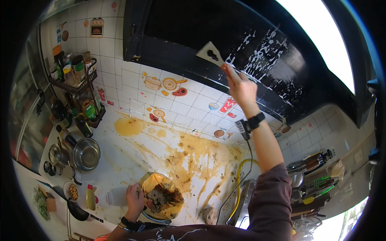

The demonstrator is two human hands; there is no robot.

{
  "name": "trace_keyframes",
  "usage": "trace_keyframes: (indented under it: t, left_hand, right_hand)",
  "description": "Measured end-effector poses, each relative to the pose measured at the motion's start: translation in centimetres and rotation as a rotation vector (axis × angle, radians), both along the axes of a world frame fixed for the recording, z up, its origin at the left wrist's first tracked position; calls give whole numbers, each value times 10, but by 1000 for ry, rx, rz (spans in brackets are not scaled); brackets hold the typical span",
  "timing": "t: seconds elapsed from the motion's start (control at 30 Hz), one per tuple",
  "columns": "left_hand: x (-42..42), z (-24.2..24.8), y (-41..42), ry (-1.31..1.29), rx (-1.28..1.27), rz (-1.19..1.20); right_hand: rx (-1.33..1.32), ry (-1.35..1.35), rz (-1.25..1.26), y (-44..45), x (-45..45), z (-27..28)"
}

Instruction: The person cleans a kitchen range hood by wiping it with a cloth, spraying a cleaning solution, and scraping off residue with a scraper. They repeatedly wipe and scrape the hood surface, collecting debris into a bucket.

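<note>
My right hand (242, 87) is raised and grips the handle of a flat scraper (212, 55), its wide blade against or just before the lower part of a black range hood (181, 33). White foam streaks (262, 57) run over the hood's dark surface to the right of the blade. Low down, my left hand (134, 198) holds the rim of a bucket lined with a yellow plastic bag (164, 212), with dark, greasy waste inside. Brown and yellow grease stains (193, 156) spread over the white countertop (120, 156) behind the bucket.
Left stand a metal bowl (87, 154), a rack of condiment jars (75, 87), bottles and a small frying pan (77, 211). A crumpled cloth (210, 215), a yellow hose (239, 192) and a black cable (229, 200) lie right of the bucket. Utensils (313, 180) hang at the right wall.
</note>
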State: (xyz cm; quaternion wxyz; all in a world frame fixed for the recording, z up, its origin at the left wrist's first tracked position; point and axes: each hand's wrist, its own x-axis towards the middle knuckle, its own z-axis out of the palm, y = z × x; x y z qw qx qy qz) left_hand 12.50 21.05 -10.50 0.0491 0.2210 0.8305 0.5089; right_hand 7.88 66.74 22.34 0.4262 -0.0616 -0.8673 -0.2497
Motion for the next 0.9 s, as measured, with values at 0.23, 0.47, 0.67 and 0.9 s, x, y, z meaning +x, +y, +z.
trace_keyframes:
  t: [0.23,0.47,0.67,0.9]
  left_hand:
    - [1,-7,1,-15,6,-4]
    - [-2,-4,3,-8,10,-14]
    - [-3,-6,3,-12,-3,-18]
    - [-2,-3,2,-2,11,-11]
  right_hand:
    - [122,1,-98,33,81,3]
    - [18,181,-153,14,54,-44]
    - [104,182,-88,2,18,-45]
    - [149,229,-140,5,29,-46]
